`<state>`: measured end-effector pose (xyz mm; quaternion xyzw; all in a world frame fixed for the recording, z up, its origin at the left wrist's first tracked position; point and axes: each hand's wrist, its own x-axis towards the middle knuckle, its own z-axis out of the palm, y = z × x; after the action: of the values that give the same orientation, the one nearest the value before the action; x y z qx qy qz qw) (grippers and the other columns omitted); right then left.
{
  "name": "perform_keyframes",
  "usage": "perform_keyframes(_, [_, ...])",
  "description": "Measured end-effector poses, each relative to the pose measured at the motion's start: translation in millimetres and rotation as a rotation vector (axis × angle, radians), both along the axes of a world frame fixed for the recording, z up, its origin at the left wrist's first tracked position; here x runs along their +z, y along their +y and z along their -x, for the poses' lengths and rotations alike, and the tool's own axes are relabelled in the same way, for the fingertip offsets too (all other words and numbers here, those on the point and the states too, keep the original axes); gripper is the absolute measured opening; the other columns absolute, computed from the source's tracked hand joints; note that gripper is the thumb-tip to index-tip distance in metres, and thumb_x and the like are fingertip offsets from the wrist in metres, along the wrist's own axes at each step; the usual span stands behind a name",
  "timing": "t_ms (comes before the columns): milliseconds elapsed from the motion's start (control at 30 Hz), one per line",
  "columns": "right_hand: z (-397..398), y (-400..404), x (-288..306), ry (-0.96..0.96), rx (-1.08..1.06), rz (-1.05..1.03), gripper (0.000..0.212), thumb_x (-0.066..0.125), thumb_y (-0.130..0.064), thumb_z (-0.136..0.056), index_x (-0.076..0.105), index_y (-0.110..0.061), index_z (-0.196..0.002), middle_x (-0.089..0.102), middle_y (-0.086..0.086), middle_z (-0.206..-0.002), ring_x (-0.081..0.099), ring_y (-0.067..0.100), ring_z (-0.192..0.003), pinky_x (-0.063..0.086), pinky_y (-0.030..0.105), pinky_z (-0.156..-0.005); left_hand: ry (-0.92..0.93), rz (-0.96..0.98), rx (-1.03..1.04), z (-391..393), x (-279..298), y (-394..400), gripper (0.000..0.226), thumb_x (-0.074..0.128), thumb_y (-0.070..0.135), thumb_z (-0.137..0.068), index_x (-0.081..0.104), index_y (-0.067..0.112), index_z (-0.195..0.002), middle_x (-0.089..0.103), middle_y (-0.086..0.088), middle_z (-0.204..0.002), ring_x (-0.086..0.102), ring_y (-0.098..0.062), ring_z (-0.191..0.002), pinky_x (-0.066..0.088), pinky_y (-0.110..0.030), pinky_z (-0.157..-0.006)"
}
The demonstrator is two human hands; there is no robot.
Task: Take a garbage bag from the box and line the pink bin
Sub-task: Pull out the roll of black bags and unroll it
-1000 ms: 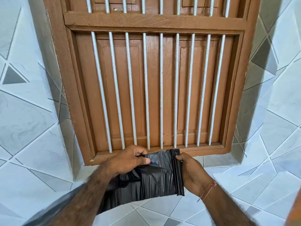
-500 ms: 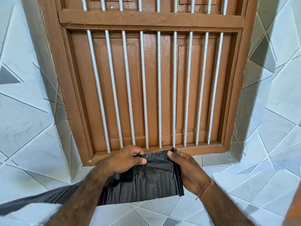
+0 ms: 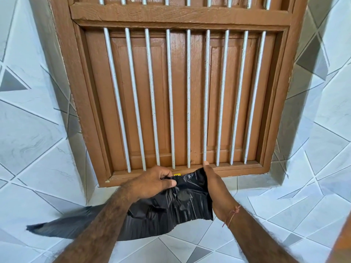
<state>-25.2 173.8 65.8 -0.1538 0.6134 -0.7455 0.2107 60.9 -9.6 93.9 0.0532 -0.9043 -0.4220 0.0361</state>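
Observation:
A black garbage bag (image 3: 171,211) is stretched between both hands just below a barred wooden window. My left hand (image 3: 152,184) pinches the bag's upper left edge with thumb and fingers. My right hand (image 3: 214,188) grips its right edge, fingers behind the plastic. The bag's loose tail (image 3: 62,227) trails blurred to the lower left, under my left forearm. A small yellow patch (image 3: 177,175) shows just above the bag, between the hands. Neither the box nor the pink bin is in view.
A brown wooden window frame (image 3: 190,173) with white vertical bars (image 3: 171,103) fills the wall straight ahead, its sill just behind my hands. White and grey patterned tiles (image 3: 303,196) cover the walls on both sides and below. A brown edge (image 3: 341,242) shows at the lower right.
Both hands have shifted slightly along the bag's top edge. The bag has spread and its tail now sweeps out to the lower left. The view has tilted a little.

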Motion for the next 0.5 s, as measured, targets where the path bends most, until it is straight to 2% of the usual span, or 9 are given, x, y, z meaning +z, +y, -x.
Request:
perform_keyframes(67, [0.5,1.2,0.0,-0.066,0.008,0.009,0.043,0.039,-0.039,-0.098,0.066,-0.009,-0.085,0.074,0.005,-0.065,0.070,0.019,-0.058,0.050,0.028,-0.056,-0.002,0.014,0.004,-0.5,-1.9,0.3,0.015,0.063,0.028,-0.090,0.065,0.022,-0.076,0.065,0.013,-0.066,0.055,-0.001,-0.062,0.043,-0.024,-0.067])
perform_keyframes(167, [-0.4,2.5,-2.5,0.024,0.022,-0.050,0.027,0.045,-0.019,-0.095,0.062,-0.010,-0.077,0.067,0.009,-0.071,0.062,0.021,-0.063,0.044,0.027,-0.057,0.000,0.008,0.014,-2.9,-1.3,-1.6,0.016,0.062,0.028,-0.091,0.065,0.023,-0.075,0.065,0.013,-0.068,0.056,-0.001,-0.065,0.043,-0.024,-0.068])
perform_keyframes(233, [-0.4,3.9,-4.7,0.111,0.038,-0.072,0.021,0.053,-0.015,-0.094,0.066,-0.006,-0.081,0.071,0.008,-0.075,0.067,0.019,-0.067,0.048,0.025,-0.057,0.002,0.006,0.024,-4.1,0.1,-1.4,0.018,0.062,0.027,-0.091,0.064,0.024,-0.074,0.064,0.014,-0.066,0.055,0.001,-0.062,0.042,-0.021,-0.065])
perform_keyframes(367, [-0.2,1.0,-6.3,0.163,0.021,-0.084,0.013,0.063,-0.013,-0.088,0.069,-0.002,-0.093,0.075,0.010,-0.084,0.070,0.021,-0.076,0.054,0.031,-0.067,-0.005,-0.005,0.008,-8.0,6.0,4.5,0.016,0.060,0.029,-0.093,0.067,0.018,-0.085,0.071,0.009,-0.077,0.063,0.001,-0.070,0.048,-0.016,-0.064])
perform_keyframes(433, [-0.4,-1.4,-7.3,0.179,-0.014,-0.075,0.010,0.064,-0.006,-0.086,0.065,0.000,-0.094,0.072,0.014,-0.083,0.068,0.025,-0.075,0.055,0.035,-0.071,0.012,0.000,-0.014,-8.8,6.1,7.7,0.020,0.061,0.035,-0.091,0.070,0.017,-0.088,0.073,0.003,-0.084,0.065,-0.002,-0.077,0.050,-0.018,-0.069])
perform_keyframes(500, [-2.5,-3.1,-7.3,0.183,-0.019,-0.030,0.011,0.063,-0.002,-0.086,0.063,-0.002,-0.096,0.073,0.018,-0.088,0.069,0.028,-0.079,0.057,0.039,-0.075,0.044,0.017,-0.008,-8.5,3.5,10.4,0.025,0.062,0.038,-0.090,0.070,0.015,-0.085,0.071,0.001,-0.083,0.064,-0.005,-0.077,0.049,-0.023,-0.070])
